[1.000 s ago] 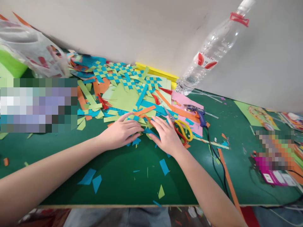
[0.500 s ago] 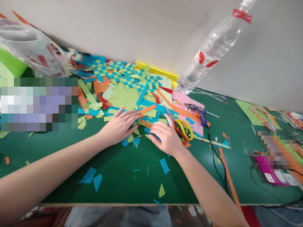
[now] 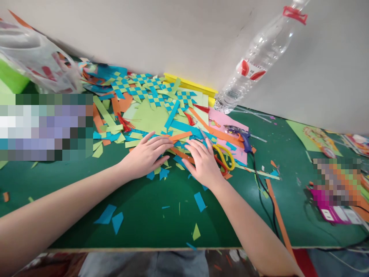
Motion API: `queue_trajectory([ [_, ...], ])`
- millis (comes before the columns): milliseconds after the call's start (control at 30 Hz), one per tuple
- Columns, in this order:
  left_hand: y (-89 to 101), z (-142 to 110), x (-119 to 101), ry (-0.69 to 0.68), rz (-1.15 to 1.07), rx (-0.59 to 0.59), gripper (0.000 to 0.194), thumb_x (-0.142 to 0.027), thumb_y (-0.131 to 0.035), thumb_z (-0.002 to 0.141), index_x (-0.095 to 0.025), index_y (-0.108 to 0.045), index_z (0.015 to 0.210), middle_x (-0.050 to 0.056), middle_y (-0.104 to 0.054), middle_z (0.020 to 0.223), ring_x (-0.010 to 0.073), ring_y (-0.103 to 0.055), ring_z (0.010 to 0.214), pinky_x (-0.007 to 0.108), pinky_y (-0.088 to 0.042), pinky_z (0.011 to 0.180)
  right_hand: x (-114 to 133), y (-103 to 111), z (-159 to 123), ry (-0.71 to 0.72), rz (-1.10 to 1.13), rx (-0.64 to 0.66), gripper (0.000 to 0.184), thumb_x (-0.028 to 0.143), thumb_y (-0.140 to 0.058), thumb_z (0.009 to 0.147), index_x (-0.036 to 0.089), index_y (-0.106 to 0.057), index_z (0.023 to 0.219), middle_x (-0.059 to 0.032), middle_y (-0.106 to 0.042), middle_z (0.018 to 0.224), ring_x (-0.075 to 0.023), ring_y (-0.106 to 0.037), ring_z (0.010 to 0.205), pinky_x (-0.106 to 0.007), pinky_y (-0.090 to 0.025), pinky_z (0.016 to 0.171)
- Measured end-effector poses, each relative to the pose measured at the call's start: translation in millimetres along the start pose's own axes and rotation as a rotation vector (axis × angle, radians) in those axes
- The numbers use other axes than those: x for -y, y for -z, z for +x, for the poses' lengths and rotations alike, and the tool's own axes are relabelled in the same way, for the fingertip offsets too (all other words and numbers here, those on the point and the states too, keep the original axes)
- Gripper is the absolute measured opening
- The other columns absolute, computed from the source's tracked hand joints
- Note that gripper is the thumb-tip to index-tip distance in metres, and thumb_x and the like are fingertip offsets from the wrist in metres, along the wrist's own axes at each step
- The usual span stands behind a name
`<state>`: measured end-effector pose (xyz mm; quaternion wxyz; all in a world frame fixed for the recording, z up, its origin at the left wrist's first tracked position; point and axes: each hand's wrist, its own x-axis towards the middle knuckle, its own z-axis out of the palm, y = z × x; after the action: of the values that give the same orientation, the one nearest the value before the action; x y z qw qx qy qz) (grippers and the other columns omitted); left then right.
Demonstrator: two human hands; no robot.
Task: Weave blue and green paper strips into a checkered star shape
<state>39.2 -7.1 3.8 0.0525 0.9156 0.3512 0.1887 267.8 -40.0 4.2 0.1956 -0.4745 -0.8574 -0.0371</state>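
Note:
Palm down, my left hand (image 3: 148,156) rests over loose paper scraps at the near edge of the pile, its fingers stretched out. My right hand (image 3: 203,161) lies to its right, fingers extended and thumb apart. Beside it, partly covered by that hand, are scissors with yellow and red handles (image 3: 230,159). Between and beyond my hands run orange paper strips (image 3: 181,135) and a blue strip (image 3: 184,126). Blue and green scraps (image 3: 164,173) lie under and near the left fingers. Farther back sit woven blue-and-green paper pieces (image 3: 155,99).
A glue gun (image 3: 244,137) with a black cord lies on pink paper (image 3: 219,115). Behind it a clear plastic bottle (image 3: 245,77) stands by the wall. At far left is a plastic bag (image 3: 57,71); at right, a magenta packet (image 3: 323,209). Red tassels (image 3: 125,122) lie among the strips.
My left hand shifts slightly away from the right hand. The right fingers drew in, then stretch out again over the scraps by the scissors. The view moves a little.

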Motion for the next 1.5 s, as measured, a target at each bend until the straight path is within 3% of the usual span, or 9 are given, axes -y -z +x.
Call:
queue_trajectory([
  [167, -4.8, -1.1, 2.6, 0.047, 0.039, 0.000, 0.038, -0.035, -0.040, 0.094, -0.019, -0.050, 0.127, 0.008, -0.054, 0.133, 0.0230, -0.045, 0.126, 0.051, -0.015, 0.114, 0.4, -0.4, -0.8, -0.024, -0.044, 0.073, 0.046, 0.043, -0.035, 0.095, 0.014, -0.046, 0.128, -0.0095, -0.047, 0.139, -0.0237, -0.037, 0.132, -0.054, -0.012, 0.115],
  [667, -1.5, 0.0, 0.2, -0.035, -0.026, 0.055, 0.038, -0.037, -0.042, 0.093, -0.021, -0.050, 0.127, 0.007, -0.055, 0.132, 0.0226, -0.048, 0.123, 0.050, -0.018, 0.113, 0.8, 3.3, -0.9, 0.007, -0.078, 0.201, 0.052, 0.050, -0.030, 0.094, 0.020, -0.043, 0.135, -0.0098, -0.042, 0.143, -0.0232, -0.032, 0.136, -0.055, -0.010, 0.114],
  [867, -1.4, -1.1, 0.6, -0.052, -0.001, 0.081, 0.040, -0.038, -0.042, 0.093, -0.018, -0.048, 0.127, 0.008, -0.053, 0.134, 0.0214, -0.046, 0.125, 0.047, -0.022, 0.112, 1.5, 5.3, -0.4, 0.032, -0.047, 0.201, 0.054, 0.050, -0.033, 0.093, 0.024, -0.034, 0.141, -0.0084, -0.041, 0.144, -0.0225, -0.031, 0.136, -0.054, -0.012, 0.114],
  [1133, -4.0, -0.9, 3.2, -0.057, -0.019, 0.092, 0.039, -0.036, -0.042, 0.093, -0.019, -0.049, 0.127, 0.009, -0.051, 0.136, 0.0230, -0.046, 0.125, 0.046, -0.026, 0.110, 3.5, 4.1, 0.2, 0.095, -0.007, 0.199, 0.046, 0.046, -0.035, 0.094, 0.021, -0.050, 0.129, -0.0090, -0.046, 0.140, -0.0217, -0.035, 0.133, -0.052, -0.014, 0.115],
  [1500, -6.3, -2.1, 4.1, -0.048, -0.051, 0.075, 0.039, -0.035, -0.044, 0.091, -0.023, -0.050, 0.128, 0.006, -0.051, 0.136, 0.0232, -0.047, 0.124, 0.047, -0.025, 0.110, -1.8, 0.6, -0.7, 0.060, -0.001, 0.197, 0.048, 0.044, -0.033, 0.095, 0.018, -0.045, 0.133, -0.0060, -0.046, 0.140, -0.0212, -0.039, 0.131, -0.051, -0.014, 0.116],
])
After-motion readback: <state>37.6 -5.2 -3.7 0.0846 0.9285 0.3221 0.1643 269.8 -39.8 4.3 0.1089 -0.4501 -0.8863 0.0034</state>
